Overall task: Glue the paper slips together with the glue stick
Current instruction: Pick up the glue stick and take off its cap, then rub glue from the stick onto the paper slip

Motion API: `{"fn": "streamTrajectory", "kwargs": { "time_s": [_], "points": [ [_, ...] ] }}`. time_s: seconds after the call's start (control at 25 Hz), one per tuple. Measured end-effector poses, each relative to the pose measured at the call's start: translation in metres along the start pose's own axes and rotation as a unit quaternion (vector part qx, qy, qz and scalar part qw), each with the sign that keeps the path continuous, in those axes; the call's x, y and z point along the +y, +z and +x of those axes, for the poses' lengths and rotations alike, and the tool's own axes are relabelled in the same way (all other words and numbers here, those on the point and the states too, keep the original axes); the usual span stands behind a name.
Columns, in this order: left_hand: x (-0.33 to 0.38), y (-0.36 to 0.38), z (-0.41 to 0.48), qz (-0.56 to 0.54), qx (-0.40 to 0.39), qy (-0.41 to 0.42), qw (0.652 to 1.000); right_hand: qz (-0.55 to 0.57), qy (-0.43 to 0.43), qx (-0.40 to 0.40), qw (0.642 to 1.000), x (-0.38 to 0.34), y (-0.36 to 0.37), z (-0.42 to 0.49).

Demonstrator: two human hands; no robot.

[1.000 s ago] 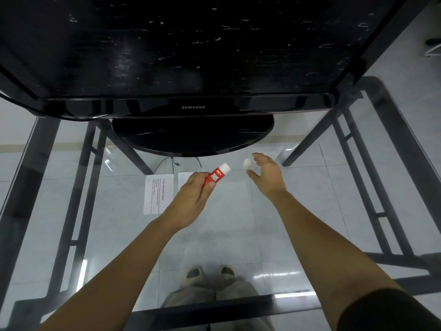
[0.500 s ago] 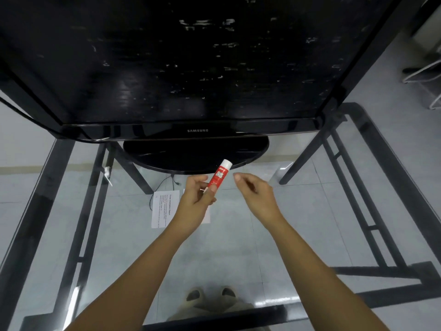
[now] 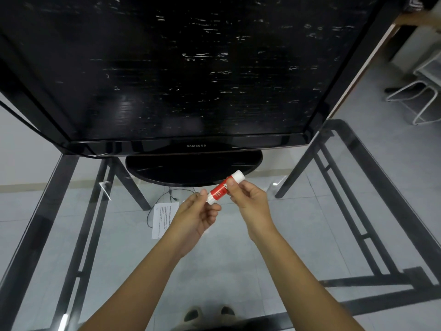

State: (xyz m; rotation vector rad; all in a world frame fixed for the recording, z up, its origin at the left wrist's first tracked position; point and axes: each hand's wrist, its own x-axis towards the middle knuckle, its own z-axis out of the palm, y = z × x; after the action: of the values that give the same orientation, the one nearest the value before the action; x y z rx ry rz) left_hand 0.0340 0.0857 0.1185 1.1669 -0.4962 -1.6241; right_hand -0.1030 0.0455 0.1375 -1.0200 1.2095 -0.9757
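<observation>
Red-and-white glue stick (image 3: 218, 191), tilted, is held at both ends: the left hand (image 3: 194, 219) grip pinches its base, the right hand (image 3: 249, 204) grip its upper part. The left hand hides part of a paper slip (image 3: 163, 219) on the glass bench (image 3: 31, 235); its print is unreadable. Black monitor (image 3: 191, 68) behind; tiled floor (image 3: 393, 151) below.

Indoor room, home or small office; cannot tell which. Evidence: large Samsung television (image 3: 186, 68) standing on a glass-topped table (image 3: 38, 225) with black metal frame, pale tiled floor (image 3: 393, 151), white tubular furniture frame (image 3: 403, 90) at far right.
</observation>
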Motion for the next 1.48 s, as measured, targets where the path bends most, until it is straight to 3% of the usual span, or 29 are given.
{"fn": "streamTrajectory", "kwargs": {
  "time_s": [0.24,0.4,0.52,0.6,0.68,0.76,0.92,1.12,1.2,1.32,1.48],
  "points": [
    [0.006,-0.001,-0.008,-0.047,0.007,0.02,0.999,0.019,-0.011,0.035,0.999,-0.001,0.008,-0.009],
    [0.002,-0.004,-0.015,0.136,0.019,0.142,0.98,0.025,-0.003,0.034,0.999,-0.001,0.007,-0.011],
    [-0.002,-0.002,-0.019,0.176,0.051,0.234,0.955,0.034,-0.001,0.019,0.999,0.0,0.008,-0.014],
    [-0.001,-0.002,-0.021,0.163,0.045,0.205,0.964,0.038,-0.003,0.016,0.999,-0.001,0.008,-0.015],
    [0.004,0.0,-0.021,0.062,0.025,0.091,0.994,0.04,-0.008,0.012,0.999,-0.002,0.007,-0.015],
    [0.009,0.001,-0.02,-0.012,0.018,0.026,0.999,0.042,-0.015,0.008,0.999,-0.004,0.007,-0.014],
    [0.01,0.001,-0.023,-0.029,0.012,0.08,0.996,0.041,-0.029,0.007,0.999,-0.008,0.008,-0.014],
    [0.004,0.004,-0.025,0.073,0.072,0.178,0.979,0.043,-0.03,0.0,0.999,-0.012,0.011,-0.014],
    [0.005,0.004,-0.024,0.068,0.059,0.167,0.982,0.044,-0.032,-0.001,0.999,-0.013,0.012,-0.014],
    [0.013,0.003,-0.024,-0.055,0.028,0.07,0.996,0.031,-0.036,-0.005,0.999,-0.016,0.011,-0.013],
    [0.011,0.005,-0.026,0.014,0.035,0.093,0.995,0.031,-0.034,-0.007,0.999,-0.016,0.011,-0.015]
  ]
}}
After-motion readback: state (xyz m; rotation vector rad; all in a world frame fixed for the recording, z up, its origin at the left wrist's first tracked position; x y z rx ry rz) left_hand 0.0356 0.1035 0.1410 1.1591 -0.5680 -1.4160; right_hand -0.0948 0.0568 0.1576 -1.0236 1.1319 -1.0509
